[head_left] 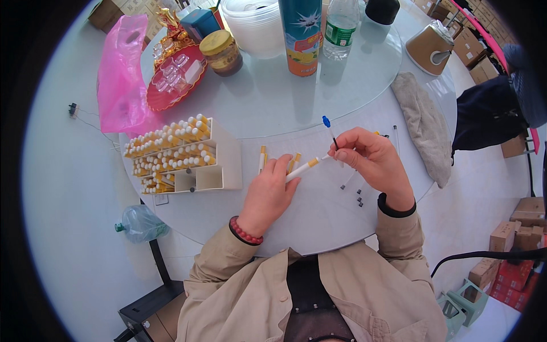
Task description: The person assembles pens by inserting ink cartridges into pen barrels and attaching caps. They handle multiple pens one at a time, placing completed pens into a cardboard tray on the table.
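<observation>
My left hand (pixel 268 194) is closed on a slim white tube with a yellow end (pixel 302 170), shaped like a cigarette. Pinched in my right hand (pixel 370 159) is a thin dark stick with a blue tip (pixel 326 121), resembling a pen refill. A small pale point at my right fingertips lies close to the tube's yellow end; whether they touch I cannot tell. Beyond my left fingers lie a few more yellow-ended tubes (pixel 262 158), partly hidden. Small black caps (pixel 359 200) and thin rods lie below and beside my right hand.
A white compartment rack (pixel 228 165) full of similar tubes stands at the left. Behind it are a pink bag (pixel 122 74) and a red dish (pixel 171 94). A jar (pixel 221 52), spray can (pixel 300 40) and water bottle (pixel 341 31) stand far; a grey cloth (pixel 421 125) lies right.
</observation>
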